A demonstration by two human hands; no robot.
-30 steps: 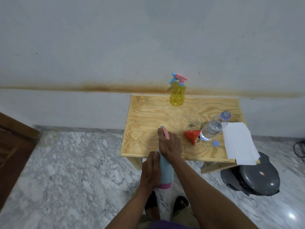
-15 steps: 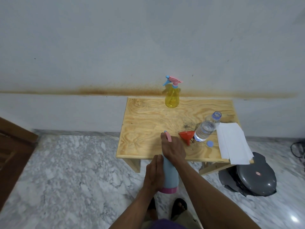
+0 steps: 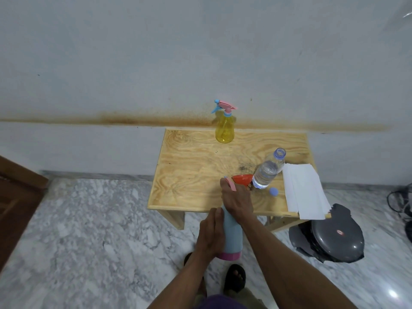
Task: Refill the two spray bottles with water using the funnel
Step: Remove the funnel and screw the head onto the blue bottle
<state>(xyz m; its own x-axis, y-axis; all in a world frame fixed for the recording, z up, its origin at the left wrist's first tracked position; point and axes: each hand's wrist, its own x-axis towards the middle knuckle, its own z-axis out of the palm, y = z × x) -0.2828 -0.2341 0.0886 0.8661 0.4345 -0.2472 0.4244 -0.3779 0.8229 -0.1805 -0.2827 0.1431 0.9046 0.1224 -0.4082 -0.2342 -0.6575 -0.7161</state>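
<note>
I hold a light blue spray bottle with a pink base in front of the table's near edge. My left hand wraps its body. My right hand is closed over its pink spray head, whose trigger sticks out above my fingers. A yellow spray bottle with a pink and blue head stands at the back of the wooden table. An orange funnel lies on its side by an open clear water bottle. The bottle's blue cap lies beside it.
White paper sheets overhang the table's right front corner. A dark grey lidded bin sits on the marble floor right of the table. A brown wooden door edge is at the left. The wall stands directly behind the table.
The blue bottle stays gripped by both hands at the table's front edge. The view has shifted slightly; the hands' grip looks the same.
</note>
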